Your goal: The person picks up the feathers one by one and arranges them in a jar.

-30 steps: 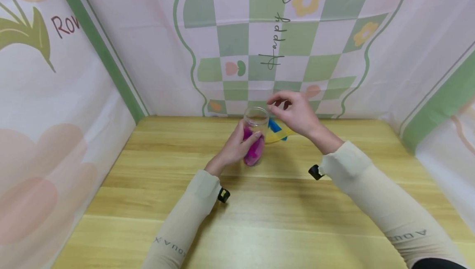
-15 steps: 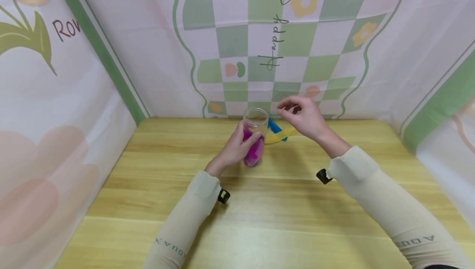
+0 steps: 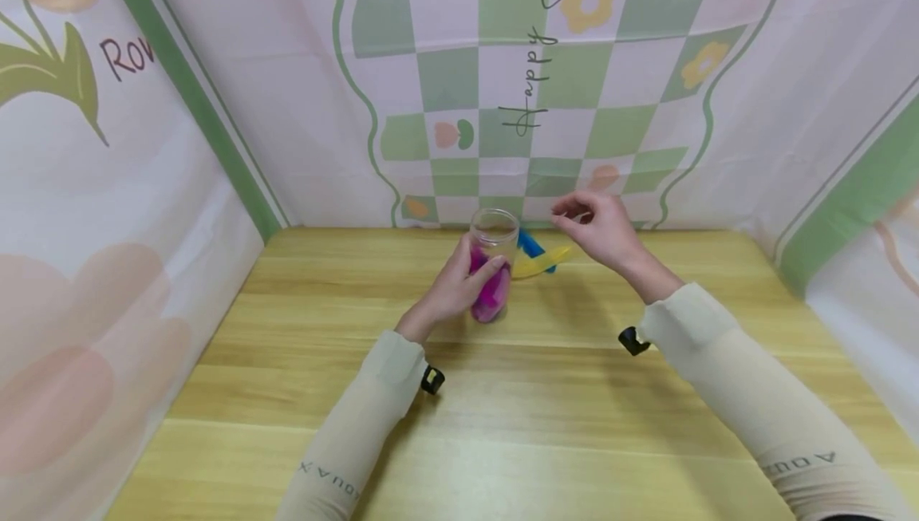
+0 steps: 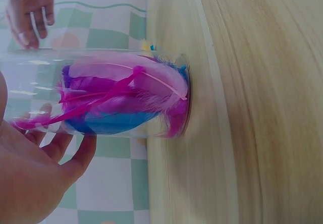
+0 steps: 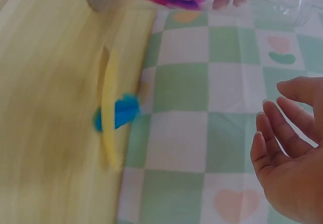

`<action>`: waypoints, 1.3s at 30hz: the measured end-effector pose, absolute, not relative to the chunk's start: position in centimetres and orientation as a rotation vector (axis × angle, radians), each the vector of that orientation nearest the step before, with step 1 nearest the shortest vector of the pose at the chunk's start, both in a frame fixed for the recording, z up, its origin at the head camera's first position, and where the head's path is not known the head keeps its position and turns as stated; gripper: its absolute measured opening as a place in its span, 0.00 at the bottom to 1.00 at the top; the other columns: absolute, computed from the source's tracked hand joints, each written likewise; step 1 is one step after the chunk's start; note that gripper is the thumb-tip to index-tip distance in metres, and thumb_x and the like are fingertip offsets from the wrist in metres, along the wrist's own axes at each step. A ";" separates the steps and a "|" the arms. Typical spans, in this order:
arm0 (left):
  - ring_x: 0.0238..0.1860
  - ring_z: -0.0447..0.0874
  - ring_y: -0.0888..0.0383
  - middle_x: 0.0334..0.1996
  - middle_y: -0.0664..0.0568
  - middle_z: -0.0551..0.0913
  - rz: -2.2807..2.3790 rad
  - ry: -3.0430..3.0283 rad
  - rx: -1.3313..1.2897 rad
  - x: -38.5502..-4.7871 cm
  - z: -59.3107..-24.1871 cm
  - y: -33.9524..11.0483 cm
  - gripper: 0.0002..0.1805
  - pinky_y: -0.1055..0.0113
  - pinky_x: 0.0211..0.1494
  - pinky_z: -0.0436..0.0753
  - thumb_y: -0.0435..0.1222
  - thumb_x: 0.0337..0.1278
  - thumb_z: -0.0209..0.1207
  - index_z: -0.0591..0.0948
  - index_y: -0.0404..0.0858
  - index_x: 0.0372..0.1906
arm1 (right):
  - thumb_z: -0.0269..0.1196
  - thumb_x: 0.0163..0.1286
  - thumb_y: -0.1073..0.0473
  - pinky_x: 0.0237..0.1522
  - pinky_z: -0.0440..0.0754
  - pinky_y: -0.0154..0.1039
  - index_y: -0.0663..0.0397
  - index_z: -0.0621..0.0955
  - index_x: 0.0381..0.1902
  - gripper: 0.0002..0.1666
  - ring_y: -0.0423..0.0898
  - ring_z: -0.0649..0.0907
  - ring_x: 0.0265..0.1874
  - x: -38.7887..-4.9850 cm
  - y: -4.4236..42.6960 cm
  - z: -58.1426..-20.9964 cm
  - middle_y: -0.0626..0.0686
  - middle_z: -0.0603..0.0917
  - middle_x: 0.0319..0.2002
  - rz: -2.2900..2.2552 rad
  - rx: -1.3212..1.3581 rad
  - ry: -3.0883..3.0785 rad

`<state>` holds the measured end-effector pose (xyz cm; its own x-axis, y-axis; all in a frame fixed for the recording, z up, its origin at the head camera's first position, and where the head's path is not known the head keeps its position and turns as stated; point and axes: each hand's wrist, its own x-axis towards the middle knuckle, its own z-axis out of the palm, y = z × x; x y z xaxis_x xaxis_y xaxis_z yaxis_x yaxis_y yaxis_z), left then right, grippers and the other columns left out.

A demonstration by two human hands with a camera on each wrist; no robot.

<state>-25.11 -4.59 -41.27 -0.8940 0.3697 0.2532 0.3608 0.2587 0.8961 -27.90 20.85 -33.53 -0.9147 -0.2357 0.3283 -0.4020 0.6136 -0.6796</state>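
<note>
My left hand grips a clear jar around its side, the thumb across the front. Inside the jar are feathers in magenta, pale pink, purple and blue; the jar's base stands on the table. To the right of the jar's mouth my right hand hovers with loosely bent fingers and nothing in them, as the right wrist view also shows. Below that hand, a yellow feather lies across a blue feather on the table, just right of the jar.
The wooden table ends at the back against a hanging cloth with green and white checks. More printed cloth hangs on the left and right sides. A black wrist camera sits at the left cuff, another at the right.
My right hand has drawn away from the jar's mouth, to the right and slightly down. The left hand and the jar hold their place.
</note>
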 end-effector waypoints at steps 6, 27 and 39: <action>0.51 0.81 0.53 0.52 0.44 0.78 1.760 2.491 0.718 -25.1 -41.1 -4.6 0.28 0.58 0.59 0.80 0.45 0.78 0.53 0.59 0.40 0.72 | 0.64 0.76 0.57 0.48 0.79 0.41 0.62 0.83 0.52 0.15 0.54 0.81 0.48 -28.9 22.2 -35.0 0.62 0.85 0.49 1.219 0.461 -2.677; 0.54 0.80 0.51 0.55 0.41 0.76 1.765 2.481 0.750 -25.3 -41.3 -4.7 0.28 0.56 0.62 0.79 0.44 0.79 0.53 0.58 0.38 0.72 | 0.62 0.77 0.56 0.60 0.78 0.56 0.71 0.71 0.65 0.29 0.64 0.77 0.58 -31.1 24.4 -38.8 0.70 0.77 0.60 1.322 0.302 -2.897; 0.51 0.81 0.52 0.52 0.43 0.78 1.761 2.483 0.747 -25.4 -41.4 -4.7 0.29 0.58 0.58 0.81 0.45 0.79 0.53 0.59 0.36 0.72 | 0.59 0.78 0.54 0.64 0.75 0.55 0.73 0.65 0.70 0.34 0.64 0.74 0.62 -31.9 25.0 -40.7 0.71 0.73 0.63 1.456 0.178 -2.937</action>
